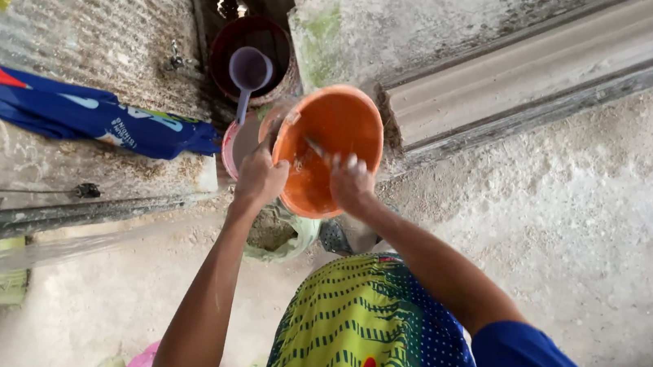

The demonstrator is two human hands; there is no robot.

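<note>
On a dusty concrete floor (582, 237) beside a corrugated metal sheet (75, 15), a person tilts an orange bucket (331, 147) toward the camera. The left hand (260, 180) has its grip closed around the bucket's near rim, steadying it. Just to the right of that grip, the right hand (351, 182) reaches inside the bucket, fingers curled; it seems to hold a thin tool, but the grip is too smeared with pale residue to tell for sure. Beyond the left grip, a purple ladle (249, 72) rests across a dark red barrel (252, 44), and a pink bowl (237, 145) sits just behind the knuckles. A blue cloth (80, 114) drapes further left. The bucket's inside looks largely scraped clean, judging by the bare orange wall, with some residue left near the hand.
</note>
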